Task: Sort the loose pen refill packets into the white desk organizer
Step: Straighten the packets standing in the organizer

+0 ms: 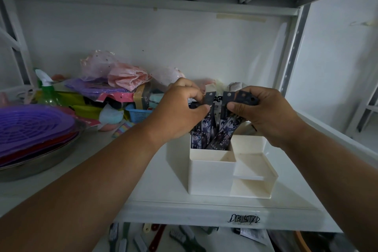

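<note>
both hands, left [180, 108] and right [263, 108], pinch packet tops [227, 97] standing in white organizer [212, 176].

The organizer [229, 172] stood on the shelf [163, 190], refill packets [210, 135] upright in its rear-left compartment; a stacked basin [34, 145] lay at nine o'clock.

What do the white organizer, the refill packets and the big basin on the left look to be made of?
Organizer: likely rigid plastic, matte off-white, with thin moulded walls. Refill packets: probably thin glossy printed plastic film or card, flat strips with punched hang holes, gripped by the left hand and right hand. Basin: seemingly metal, with a dull grey sheen.
</note>
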